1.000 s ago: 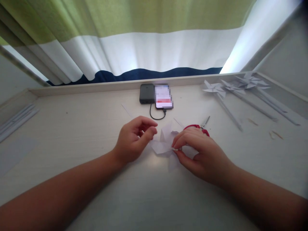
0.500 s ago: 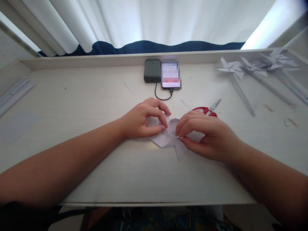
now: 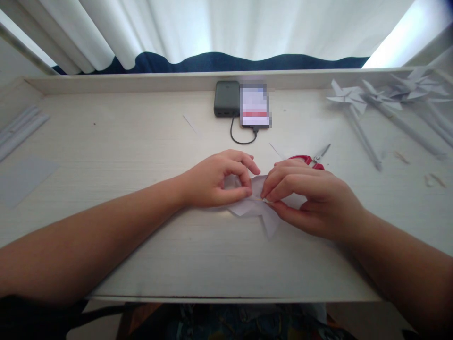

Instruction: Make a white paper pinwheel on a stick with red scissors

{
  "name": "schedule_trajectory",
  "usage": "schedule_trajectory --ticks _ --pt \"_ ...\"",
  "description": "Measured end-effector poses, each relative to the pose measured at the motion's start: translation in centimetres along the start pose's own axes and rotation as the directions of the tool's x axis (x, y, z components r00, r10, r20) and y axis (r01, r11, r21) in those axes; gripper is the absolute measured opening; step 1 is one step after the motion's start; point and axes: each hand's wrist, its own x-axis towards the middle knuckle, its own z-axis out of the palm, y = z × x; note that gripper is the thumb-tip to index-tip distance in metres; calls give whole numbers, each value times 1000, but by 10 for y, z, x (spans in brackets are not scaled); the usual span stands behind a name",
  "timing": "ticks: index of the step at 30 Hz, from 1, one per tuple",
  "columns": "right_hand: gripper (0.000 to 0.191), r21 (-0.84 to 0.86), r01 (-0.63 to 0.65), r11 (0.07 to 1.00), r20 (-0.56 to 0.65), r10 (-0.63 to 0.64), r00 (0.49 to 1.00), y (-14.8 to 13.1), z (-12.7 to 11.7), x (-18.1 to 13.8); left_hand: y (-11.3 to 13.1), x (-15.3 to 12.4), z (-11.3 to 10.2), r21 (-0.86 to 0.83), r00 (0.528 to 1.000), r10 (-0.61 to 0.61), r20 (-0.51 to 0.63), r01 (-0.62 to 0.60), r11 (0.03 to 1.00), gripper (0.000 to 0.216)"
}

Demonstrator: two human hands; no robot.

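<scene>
A folded white paper pinwheel point(image 3: 260, 210) lies on the pale table point(image 3: 141, 151) between my hands. My left hand point(image 3: 219, 182) curls over its left side, thumb and fingers pinched on a paper flap. My right hand point(image 3: 311, 198) pinches the middle of the paper from the right, where a thin pale stick seems to sit between the fingertips. Both hands rest on the table top. Red-handled scissors point(image 3: 311, 159) lie just behind my right hand, partly hidden by it.
A dark power bank point(image 3: 226, 98) and a phone point(image 3: 255, 106) joined by a cable sit at the back. Finished paper pinwheels on sticks point(image 3: 375, 101) lie at the right. Rolled paper sticks point(image 3: 19, 130) and a grey sheet point(image 3: 24, 177) lie at the left. A curtain hangs behind.
The view has tilted down, bringing the table's front edge into sight. My left hand has closed onto the paper and moved right, so both hands now pinch it close together.
</scene>
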Motion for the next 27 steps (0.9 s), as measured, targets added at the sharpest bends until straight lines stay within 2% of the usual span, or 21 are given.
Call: schedule_trajectory --ticks 5,16,27 --pt "14 4 -14 1000 10 14 1000 0 0 -1 -2 0 2 43 1000 -21 3 21 999 5" --pt "14 -6 -47 999 -29 47 998 -2 2 -1 1 2 3 -37 997 -72 -17 71 997 6" --pt "15 -45 -64 997 -42 62 997 -5 1 -1 2 2 3 -49 996 -85 -7 85 995 7"
